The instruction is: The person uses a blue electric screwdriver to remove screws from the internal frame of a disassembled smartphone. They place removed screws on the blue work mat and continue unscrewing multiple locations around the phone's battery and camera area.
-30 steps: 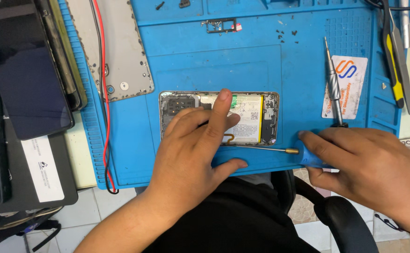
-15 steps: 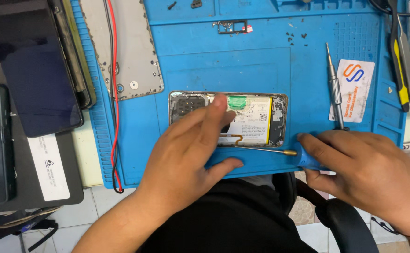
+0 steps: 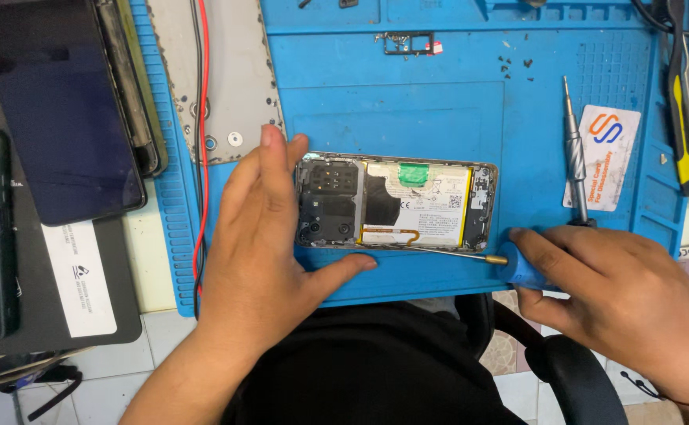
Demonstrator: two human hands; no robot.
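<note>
Blue repair mat (image 3: 455, 102), opened phone (image 3: 396, 202), tiled floor (image 3: 156, 346), chair (image 3: 580, 378)

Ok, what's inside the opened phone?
Inside the opened phone: a white battery with a green tab, plus a black cover plate. Parts beneath them are hidden.

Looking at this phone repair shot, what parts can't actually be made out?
Head view only:
- Screwdriver handle: mostly hidden inside the right hand.
- Screwdriver tip: too thin to tell where it meets the opened phone.
- Phone's left edge: covered by the left hand.
- Tools at top right: cut off by the frame edge.
</note>
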